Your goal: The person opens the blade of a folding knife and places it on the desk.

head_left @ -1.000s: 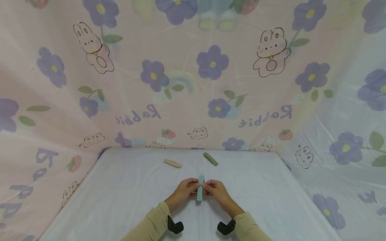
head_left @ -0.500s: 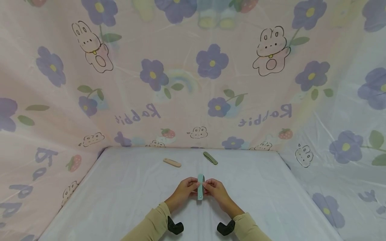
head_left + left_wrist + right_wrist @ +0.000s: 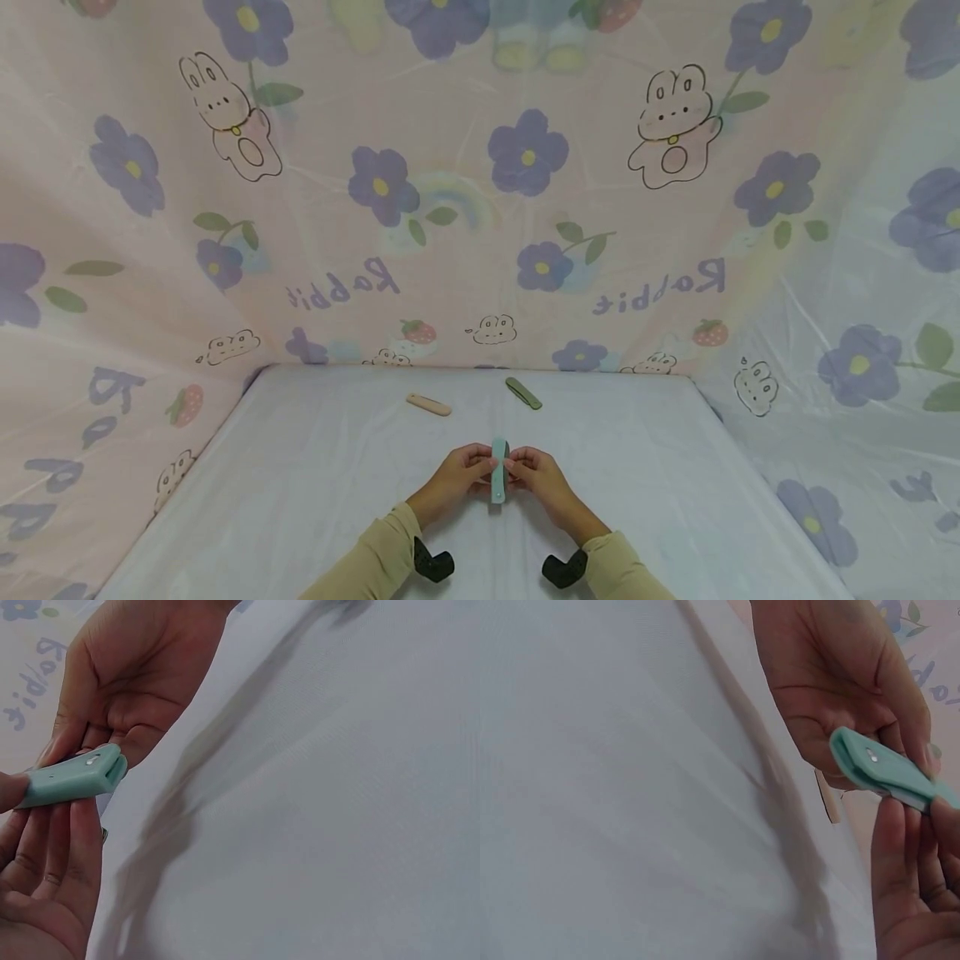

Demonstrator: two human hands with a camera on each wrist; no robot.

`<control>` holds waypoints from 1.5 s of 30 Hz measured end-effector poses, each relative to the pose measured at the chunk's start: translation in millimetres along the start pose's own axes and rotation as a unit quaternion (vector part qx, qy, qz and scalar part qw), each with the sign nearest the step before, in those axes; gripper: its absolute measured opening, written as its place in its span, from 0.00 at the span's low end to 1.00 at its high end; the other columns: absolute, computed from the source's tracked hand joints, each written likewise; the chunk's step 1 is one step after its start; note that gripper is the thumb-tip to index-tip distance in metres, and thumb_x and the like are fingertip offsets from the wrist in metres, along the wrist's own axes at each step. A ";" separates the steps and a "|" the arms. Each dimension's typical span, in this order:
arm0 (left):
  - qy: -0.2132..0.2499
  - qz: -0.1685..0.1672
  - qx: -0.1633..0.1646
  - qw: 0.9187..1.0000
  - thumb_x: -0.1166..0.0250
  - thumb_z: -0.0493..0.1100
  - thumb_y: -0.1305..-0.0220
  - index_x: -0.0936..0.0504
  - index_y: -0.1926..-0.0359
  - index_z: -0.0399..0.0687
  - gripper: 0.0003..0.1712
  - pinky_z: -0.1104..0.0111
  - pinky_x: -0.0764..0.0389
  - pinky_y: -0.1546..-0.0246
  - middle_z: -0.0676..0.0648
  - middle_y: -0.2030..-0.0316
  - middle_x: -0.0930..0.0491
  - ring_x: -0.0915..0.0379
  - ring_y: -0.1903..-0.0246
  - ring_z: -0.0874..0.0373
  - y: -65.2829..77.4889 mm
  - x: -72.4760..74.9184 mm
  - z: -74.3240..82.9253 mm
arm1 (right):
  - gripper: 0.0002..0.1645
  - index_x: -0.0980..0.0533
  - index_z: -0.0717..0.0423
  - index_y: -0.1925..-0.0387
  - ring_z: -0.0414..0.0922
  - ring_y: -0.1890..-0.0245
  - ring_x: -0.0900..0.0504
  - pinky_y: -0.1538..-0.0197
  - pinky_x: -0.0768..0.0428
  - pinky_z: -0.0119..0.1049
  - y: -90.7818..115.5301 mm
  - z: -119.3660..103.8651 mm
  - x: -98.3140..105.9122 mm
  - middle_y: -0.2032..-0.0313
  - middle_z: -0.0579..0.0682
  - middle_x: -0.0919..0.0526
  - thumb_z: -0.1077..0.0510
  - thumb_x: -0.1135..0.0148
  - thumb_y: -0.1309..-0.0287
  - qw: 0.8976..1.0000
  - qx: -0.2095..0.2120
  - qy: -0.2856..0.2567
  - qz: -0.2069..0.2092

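Observation:
A mint-green folding knife [image 3: 498, 473] is held between both hands over the table, its length running away from the body and its pivot end nearest. My left hand [image 3: 453, 477] pinches it from the left, thumb on the handle's top face and fingers beneath. From the other side my right hand [image 3: 546, 477] grips it likewise, both thumbs close together at mid-handle. A pale strip of blade [image 3: 900, 796] shows along the edge of the handle in the right wrist view. The slotted pivot end, with a shiny rivet [image 3: 93, 760], faces the left wrist camera.
Beyond the hands lie a beige folded knife [image 3: 428, 405] at left and an olive-green folded knife [image 3: 523, 393] at right, on the white-covered table [image 3: 315, 467]. A cloth [image 3: 450, 242] printed with flowers and rabbits walls in the back and both sides.
The mint knife has tilted a little and shifted slightly toward the body, and a dark sliver along its right edge shows more than one second ago. Both hands keep their hold; the other knives lie still.

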State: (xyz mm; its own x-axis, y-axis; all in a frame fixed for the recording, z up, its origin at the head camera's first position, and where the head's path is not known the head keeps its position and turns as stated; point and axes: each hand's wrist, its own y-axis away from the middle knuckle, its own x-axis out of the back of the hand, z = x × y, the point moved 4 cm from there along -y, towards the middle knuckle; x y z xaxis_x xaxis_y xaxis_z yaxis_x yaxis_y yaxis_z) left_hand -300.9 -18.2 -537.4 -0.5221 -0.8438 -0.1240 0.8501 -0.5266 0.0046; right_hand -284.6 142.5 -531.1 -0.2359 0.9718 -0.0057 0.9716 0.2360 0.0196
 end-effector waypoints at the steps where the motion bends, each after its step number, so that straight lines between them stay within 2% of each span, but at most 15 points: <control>1: 0.000 0.002 0.000 1.000 0.42 0.43 0.34 0.28 0.49 0.34 0.18 0.59 0.20 0.58 0.42 0.58 0.20 0.22 0.60 0.52 0.1 0.2 -0.1 | 0.18 0.30 0.71 0.58 0.43 0.67 0.21 0.61 0.18 0.39 0.2 -0.5 -0.2 0.68 0.52 0.21 0.56 0.43 0.37 1.000 0.003 -0.001 0.001; 8: 0.002 0.012 -0.004 1.000 0.41 0.43 0.34 0.28 0.49 0.34 0.19 0.58 0.20 0.57 0.42 0.59 0.20 0.22 0.60 0.53 0.6 0.5 2.0 | 0.17 0.31 0.71 0.58 0.41 0.69 0.22 0.62 0.19 0.36 -1.0 1.3 -1.2 0.70 0.50 0.22 0.58 0.43 0.37 1.000 -0.003 -0.017 0.016; 15: -0.005 0.042 -0.013 0.999 0.41 0.42 0.35 0.28 0.50 0.33 0.18 0.58 0.19 0.58 0.44 0.62 0.20 0.22 0.63 0.55 0.4 0.5 4.6 | 0.12 0.32 0.72 0.59 0.44 0.69 0.23 0.61 0.20 0.38 3.4 -7.6 -3.6 0.70 0.52 0.22 0.63 0.47 0.36 0.999 -0.008 -0.030 0.032; 20: 0.003 0.057 -0.013 0.998 0.40 0.41 0.35 0.28 0.51 0.32 0.17 0.57 0.19 0.59 0.44 0.63 0.20 0.21 0.64 0.55 -0.5 0.2 3.1 | 0.15 0.33 0.72 0.57 0.44 0.69 0.23 0.62 0.20 0.36 3.0 -4.8 -1.5 0.69 0.52 0.21 0.61 0.46 0.36 0.998 -0.006 -0.039 0.039; 26: 0.008 0.062 -0.005 0.998 0.40 0.42 0.35 0.28 0.51 0.32 0.18 0.56 0.19 0.59 0.43 0.62 0.19 0.21 0.64 0.54 0.5 -0.7 3.4 | 0.22 0.35 0.72 0.49 0.43 0.67 0.22 0.60 0.19 0.36 2.0 1.0 0.4 0.66 0.52 0.21 0.58 0.46 0.35 0.999 -0.002 -0.037 0.031; 32: 0.016 0.067 0.005 0.998 0.41 0.42 0.35 0.28 0.50 0.32 0.19 0.56 0.19 0.59 0.43 0.63 0.19 0.21 0.64 0.54 4.3 -1.9 4.8 | 0.20 0.33 0.71 0.52 0.43 0.65 0.22 0.60 0.19 0.36 3.8 2.1 3.0 0.66 0.51 0.21 0.58 0.45 0.36 0.999 -0.013 -0.039 0.022; 39: 0.027 0.068 -0.007 0.997 0.42 0.41 0.34 0.29 0.50 0.29 0.19 0.55 0.20 0.59 0.43 0.63 0.19 0.21 0.63 0.54 7.8 -2.0 1.0 | 0.19 0.35 0.72 0.53 0.44 0.66 0.21 0.60 0.18 0.37 8.2 3.5 5.3 0.66 0.52 0.21 0.60 0.45 0.36 0.998 -0.016 -0.052 0.011; 45: 0.055 0.086 -0.005 0.995 0.41 0.41 0.35 0.29 0.51 0.31 0.18 0.54 0.20 0.59 0.44 0.64 0.19 0.22 0.63 0.54 8.1 0.2 -4.2 | 0.16 0.35 0.73 0.53 0.43 0.67 0.21 0.59 0.18 0.38 9.1 5.1 7.1 0.66 0.53 0.21 0.62 0.47 0.36 0.998 -0.021 -0.057 0.011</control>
State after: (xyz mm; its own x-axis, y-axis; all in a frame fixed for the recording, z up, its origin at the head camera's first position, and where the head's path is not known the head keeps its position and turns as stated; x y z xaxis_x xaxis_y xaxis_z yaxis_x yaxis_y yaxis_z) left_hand -293.9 -22.2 -541.6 -0.3589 -0.9043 -0.2310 0.9270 -0.3742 0.0246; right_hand -277.4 151.5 -536.1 -0.2087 0.9708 -0.1181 0.9741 0.2171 0.0637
